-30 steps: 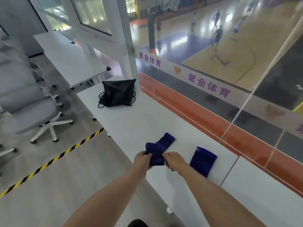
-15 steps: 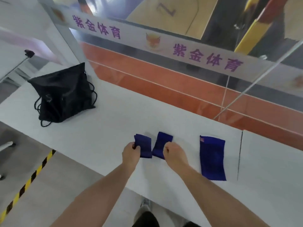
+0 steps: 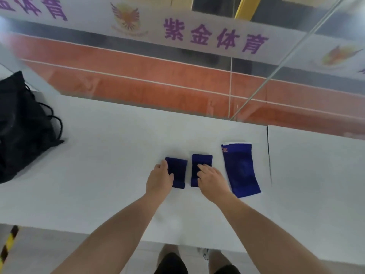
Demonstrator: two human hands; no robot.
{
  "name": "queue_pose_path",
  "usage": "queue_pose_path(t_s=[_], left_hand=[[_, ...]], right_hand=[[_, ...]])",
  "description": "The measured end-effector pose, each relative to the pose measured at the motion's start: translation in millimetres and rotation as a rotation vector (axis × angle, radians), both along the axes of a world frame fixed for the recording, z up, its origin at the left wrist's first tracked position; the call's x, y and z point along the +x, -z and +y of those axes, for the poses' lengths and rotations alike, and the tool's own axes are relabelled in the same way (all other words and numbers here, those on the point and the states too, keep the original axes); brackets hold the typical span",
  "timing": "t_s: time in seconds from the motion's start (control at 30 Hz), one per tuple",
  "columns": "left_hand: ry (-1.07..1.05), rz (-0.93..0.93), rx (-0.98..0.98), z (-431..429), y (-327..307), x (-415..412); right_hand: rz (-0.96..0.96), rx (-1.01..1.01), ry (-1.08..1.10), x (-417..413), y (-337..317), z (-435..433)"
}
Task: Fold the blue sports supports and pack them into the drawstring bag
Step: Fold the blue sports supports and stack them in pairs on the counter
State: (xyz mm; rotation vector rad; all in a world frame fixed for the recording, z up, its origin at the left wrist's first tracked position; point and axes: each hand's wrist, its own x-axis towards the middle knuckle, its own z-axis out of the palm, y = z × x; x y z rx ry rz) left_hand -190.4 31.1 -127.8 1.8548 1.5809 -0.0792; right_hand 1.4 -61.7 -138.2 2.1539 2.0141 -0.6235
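Observation:
Two small dark blue supports lie side by side on the white table [image 3: 110, 165]. My left hand [image 3: 159, 179] rests on the left edge of the left small support [image 3: 178, 171], fingers flat. Flat on the right small support [image 3: 201, 162] lie the fingers of my right hand [image 3: 212, 180]. A larger blue support [image 3: 240, 169] with a white top band lies flat just to the right, untouched. The black drawstring bag [image 3: 21, 131] sits at the table's far left, cords loose.
A glass wall [image 3: 177, 76] with purple lettering runs along the table's far edge. A seam [image 3: 269, 155] splits the tabletop right of the large support. Black-and-yellow floor tape [image 3: 7, 246] shows at lower left.
The two small supports were held together a second ago; they now lie apart, flat on the table. My hands went from pinching them to resting on them. The view has swung right and down.

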Motion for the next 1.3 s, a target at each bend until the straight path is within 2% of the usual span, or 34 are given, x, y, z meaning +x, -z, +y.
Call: queue_pose_path(t_s=[0.2, 0.33, 0.5, 0.6, 0.7, 0.77, 0.97, 1.13, 1.3], left_hand=[[0.208, 0.18, 0.095, -3, 7, 28], [0.327, 0.12, 0.126, 2, -9, 46], [0.478, 0.028, 0.024, -24, -56, 108], [0.546, 0.048, -0.002, -67, -82, 161], [0.748, 0.116, 0.023, -126, -110, 225], [0.807, 0.129, 0.03, -172, -132, 271], [1.0, 0.091, 0.054, -300, -174, 406], [1.144, 0.09, 0.096, -380, -194, 501], [1.293, 0.097, 0.122, -421, -189, 582]], right_hand=[[0.035, 0.007, 0.068, 34, -13, -21], [0.074, 0.03, 0.27, 52, -44, -33], [0.108, 0.005, 0.475, 101, -78, -68], [0.126, -0.021, 0.595, 142, -100, -111], [0.089, -0.009, 0.652, 191, -124, -179], [0.088, -0.019, 0.718, 227, -139, -233], [0.112, -0.048, 0.899, 338, -177, -389], [0.134, -0.034, 1.091, 406, -193, -477], [0.16, -0.036, 1.204, 465, -187, -531]])
